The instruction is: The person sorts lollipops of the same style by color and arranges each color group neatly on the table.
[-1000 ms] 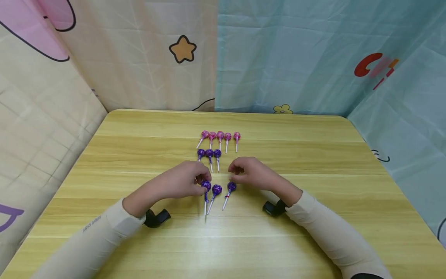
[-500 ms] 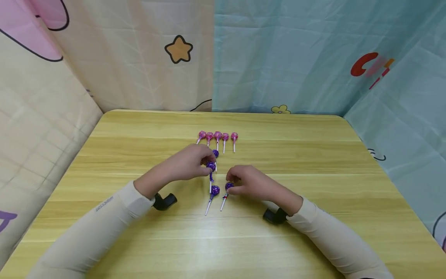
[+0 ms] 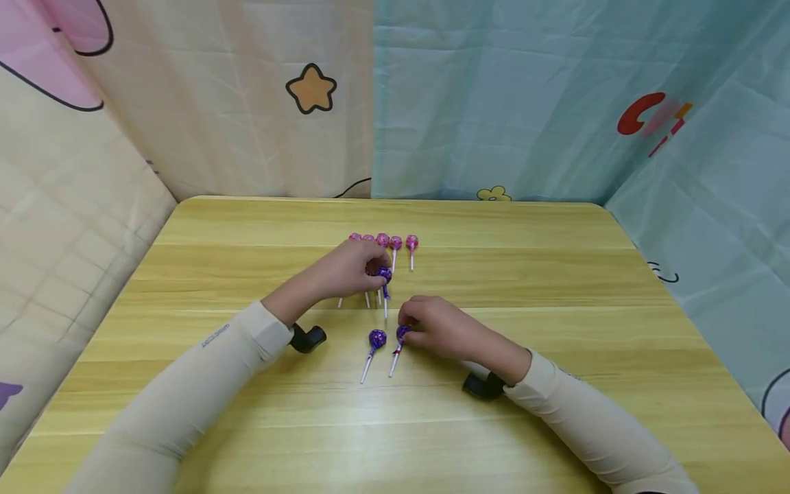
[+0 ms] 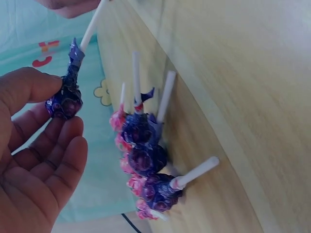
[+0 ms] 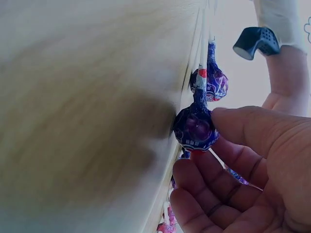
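Note:
My left hand [image 3: 348, 271] pinches a purple-wrapped lollipop [image 4: 65, 102] by its round head, the white stick pointing back toward me. Close by, three purple lollipops [image 4: 146, 160] lie in a row, mostly covered by this hand in the head view. With thumb and fingertips at either side, my right hand [image 3: 435, 326] grips the head of another purple lollipop [image 5: 195, 127] at the table surface. Between the two hands and a bit nearer me, one more purple lollipop [image 3: 377, 339] lies by itself, stick slanting to the front left.
Several pink lollipops [image 3: 411, 241] form a row farther back, some partly behind the left hand. Everything lies on a wood-grain table [image 3: 524, 439]. Patterned curtains [image 3: 494, 96] hang behind it and at both sides.
My left hand has carried its purple lollipop away from me, to the right end of the purple row. The right hand has closed its fingers on the nearer right lollipop.

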`<state>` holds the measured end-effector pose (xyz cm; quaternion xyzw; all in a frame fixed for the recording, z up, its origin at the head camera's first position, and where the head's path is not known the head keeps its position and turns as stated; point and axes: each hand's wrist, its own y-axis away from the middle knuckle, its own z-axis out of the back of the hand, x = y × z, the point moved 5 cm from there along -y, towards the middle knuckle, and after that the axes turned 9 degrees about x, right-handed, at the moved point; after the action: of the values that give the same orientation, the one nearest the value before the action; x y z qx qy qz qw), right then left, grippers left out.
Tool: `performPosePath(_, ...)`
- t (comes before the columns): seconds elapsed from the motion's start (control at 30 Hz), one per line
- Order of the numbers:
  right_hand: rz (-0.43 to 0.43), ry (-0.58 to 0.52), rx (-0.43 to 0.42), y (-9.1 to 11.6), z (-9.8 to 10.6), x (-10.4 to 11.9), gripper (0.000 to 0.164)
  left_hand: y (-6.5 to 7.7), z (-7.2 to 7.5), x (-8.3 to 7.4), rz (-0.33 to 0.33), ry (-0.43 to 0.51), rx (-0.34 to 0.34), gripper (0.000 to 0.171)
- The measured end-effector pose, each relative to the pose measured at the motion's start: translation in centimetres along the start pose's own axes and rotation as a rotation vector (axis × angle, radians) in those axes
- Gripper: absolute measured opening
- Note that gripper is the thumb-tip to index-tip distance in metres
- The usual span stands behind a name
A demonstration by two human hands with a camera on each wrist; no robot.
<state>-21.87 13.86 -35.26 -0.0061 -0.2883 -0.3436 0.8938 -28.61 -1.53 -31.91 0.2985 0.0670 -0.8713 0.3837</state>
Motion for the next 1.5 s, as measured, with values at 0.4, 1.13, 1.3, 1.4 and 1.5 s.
performPosePath(0.4, -0.009, -0.014, 0.035, 0.2, 0.1, 0.2, 0.007, -1.9, -0.5, 1.5, -0.029, -0.021, 0.053, 0.018)
performPosePath(1.13, 0.000, -0.019, 0.058, 0.5, -0.3, 0.1, 0.008, -3.9, -1.6, 1.6, 0.047, -0.102, 0.113, 0.020)
performPosePath(1.3, 0.006, -0.019, 0.066, 0.9, -0.3, 0.1, 0.007, -3.9, -1.8, 1.1, 0.058, -0.106, 0.111, 0.018)
performPosePath(1.4, 0.011, -0.022, 0.069, 1.2, -0.4, 0.2, 0.007, -3.9, -1.9, 1.0, 0.058, -0.110, 0.113, 0.017)
performPosePath(1.5, 0.015, -0.024, 0.069, 1.4, -0.4, 0.2, 0.007, -4.0, -2.1, 0.8, 0.058, -0.111, 0.117, 0.016)
